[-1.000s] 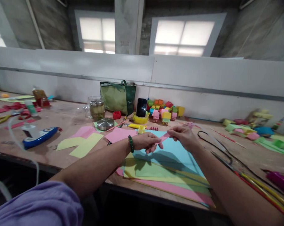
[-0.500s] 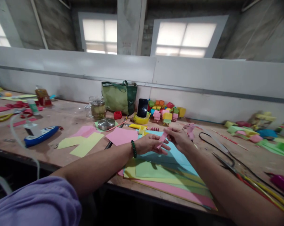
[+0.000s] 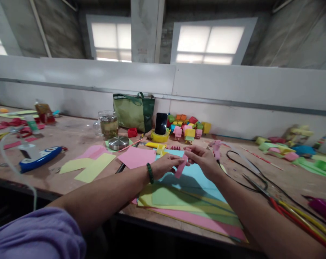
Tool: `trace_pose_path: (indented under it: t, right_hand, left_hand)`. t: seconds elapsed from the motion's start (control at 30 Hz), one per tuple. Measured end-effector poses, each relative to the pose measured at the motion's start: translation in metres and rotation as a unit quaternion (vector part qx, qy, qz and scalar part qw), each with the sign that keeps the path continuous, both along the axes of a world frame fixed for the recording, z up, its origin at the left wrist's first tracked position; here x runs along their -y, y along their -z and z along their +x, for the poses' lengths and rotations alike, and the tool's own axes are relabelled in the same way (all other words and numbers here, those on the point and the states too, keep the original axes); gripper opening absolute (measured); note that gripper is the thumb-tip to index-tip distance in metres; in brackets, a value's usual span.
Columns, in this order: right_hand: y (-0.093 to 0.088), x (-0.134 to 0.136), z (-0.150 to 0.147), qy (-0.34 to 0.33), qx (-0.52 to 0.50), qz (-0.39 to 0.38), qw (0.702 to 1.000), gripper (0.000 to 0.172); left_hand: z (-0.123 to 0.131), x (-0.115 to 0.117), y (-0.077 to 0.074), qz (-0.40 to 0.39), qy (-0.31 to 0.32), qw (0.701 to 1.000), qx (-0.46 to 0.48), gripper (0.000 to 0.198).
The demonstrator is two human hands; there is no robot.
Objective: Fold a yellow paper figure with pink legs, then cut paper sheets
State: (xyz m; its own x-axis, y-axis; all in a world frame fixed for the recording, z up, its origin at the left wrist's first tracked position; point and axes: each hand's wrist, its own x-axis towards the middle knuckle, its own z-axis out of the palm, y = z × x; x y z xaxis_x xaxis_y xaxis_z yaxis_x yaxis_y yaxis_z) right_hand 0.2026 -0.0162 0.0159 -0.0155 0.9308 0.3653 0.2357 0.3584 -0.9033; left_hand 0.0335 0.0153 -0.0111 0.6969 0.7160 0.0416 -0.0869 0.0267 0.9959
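A narrow pink paper strip [image 3: 181, 168] hangs between my two hands above a stack of coloured paper sheets [image 3: 190, 194], blue on top. My left hand [image 3: 165, 164], with a green bead bracelet at the wrist, pinches the strip from the left. From the right, my right hand [image 3: 203, 160] grips the strip's upper end with closed fingers. Both hands meet over the blue sheet, near the middle of the wooden workbench [image 3: 79, 135].
Loose pink and yellow sheets [image 3: 98, 163] lie to the left. Behind stand a glass jar [image 3: 108, 124], a green bag [image 3: 134, 111], a phone in a yellow stand [image 3: 162, 126] and several folded paper boxes [image 3: 190, 127]. Scissors [image 3: 256, 183] and coloured sticks lie right.
The strip has swung from level to hanging downward. My left fingers, spread half a second ago, have closed on it again, and both hands have drawn closer together.
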Motion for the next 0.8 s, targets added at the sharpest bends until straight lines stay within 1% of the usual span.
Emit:
trace_pose_path:
  t: [0.07, 0.17, 0.23, 0.27, 0.33, 0.4, 0.43, 0.5, 0.53, 0.57, 0.63, 0.7, 0.8]
  right_hand:
    - [0.001, -0.002, 0.002, -0.001, 0.017, 0.008, 1.000, 0.037]
    - [0.007, -0.006, 0.005, 0.017, 0.051, 0.037, 0.998, 0.033]
    - [0.010, -0.007, 0.007, 0.039, 0.075, 0.072, 0.994, 0.031]
    - [0.012, -0.007, 0.008, 0.052, 0.087, 0.093, 0.990, 0.031]
    - [0.012, -0.005, 0.010, 0.073, 0.109, 0.138, 0.982, 0.030]
    - [0.009, -0.003, 0.012, 0.070, 0.163, 0.205, 0.963, 0.022]
    - [0.008, -0.001, 0.012, 0.059, 0.204, 0.245, 0.946, 0.021]
    - [0.005, 0.002, 0.013, 0.031, 0.292, 0.318, 0.902, 0.025]
    - [0.005, 0.003, 0.012, 0.018, 0.326, 0.342, 0.881, 0.028]
    - [0.004, 0.004, 0.012, 0.008, 0.348, 0.354, 0.868, 0.029]
    - [0.005, 0.004, 0.011, -0.003, 0.365, 0.367, 0.856, 0.026]
    - [0.006, 0.004, 0.011, -0.004, 0.368, 0.374, 0.851, 0.022]
    - [0.006, 0.003, 0.011, 0.002, 0.379, 0.382, 0.843, 0.021]
  left_hand:
    - [0.000, -0.001, 0.001, 0.007, -0.004, 1.000, -0.006, 0.047]
    - [-0.001, -0.002, 0.001, -0.017, 0.031, 0.999, -0.009, 0.043]
    - [-0.001, -0.002, -0.001, -0.031, 0.043, 0.999, -0.006, 0.042]
    - [-0.001, -0.002, -0.001, -0.035, 0.036, 0.999, -0.001, 0.042]
    - [-0.002, -0.004, -0.001, -0.049, -0.001, 0.999, 0.020, 0.040]
    - [-0.002, -0.007, -0.001, -0.063, -0.042, 0.996, 0.045, 0.037]
    - [-0.002, -0.009, -0.001, -0.069, -0.057, 0.994, 0.055, 0.035]
    - [-0.002, -0.011, -0.001, -0.074, -0.078, 0.992, 0.070, 0.035]
    - [-0.002, -0.012, -0.001, -0.075, -0.084, 0.991, 0.075, 0.036]
    - [-0.002, -0.013, -0.001, -0.077, -0.088, 0.990, 0.079, 0.037]
    - [-0.002, -0.013, -0.002, -0.082, -0.094, 0.988, 0.086, 0.038]
    - [-0.001, -0.012, -0.002, -0.088, -0.095, 0.987, 0.091, 0.039]
    - [-0.001, -0.012, -0.002, -0.098, -0.093, 0.986, 0.096, 0.039]
